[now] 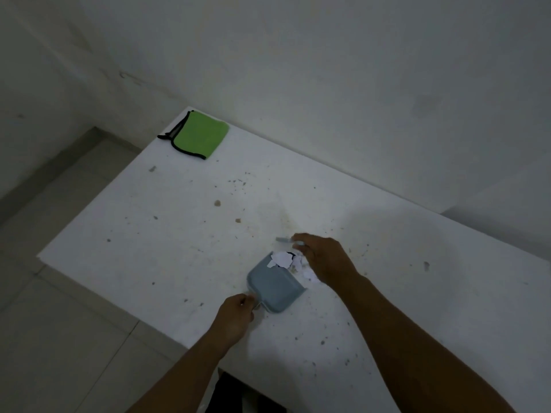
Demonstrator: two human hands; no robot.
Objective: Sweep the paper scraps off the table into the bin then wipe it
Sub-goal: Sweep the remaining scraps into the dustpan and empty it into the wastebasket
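Note:
A small grey-blue dustpan (272, 286) lies on the white table (167, 234), mouth pointing away from me. My left hand (235, 314) grips its handle at the near end. White paper scraps (283, 259) are piled at the pan's mouth, and a few more scraps (308, 275) lie on the table just to its right. My right hand (325, 257) holds a small brush (283, 239) whose grey handle end pokes out to the left; its bristles are mostly hidden among the scraps. A folded green cloth (199, 135) with black trim lies at the table's far left corner.
The table is speckled with brown stains and crumbs. Its back edge meets a white wall (328, 84); its left edge drops to a pale tiled floor (59, 323). A dark object (238, 394) shows below the table's near edge, between my arms.

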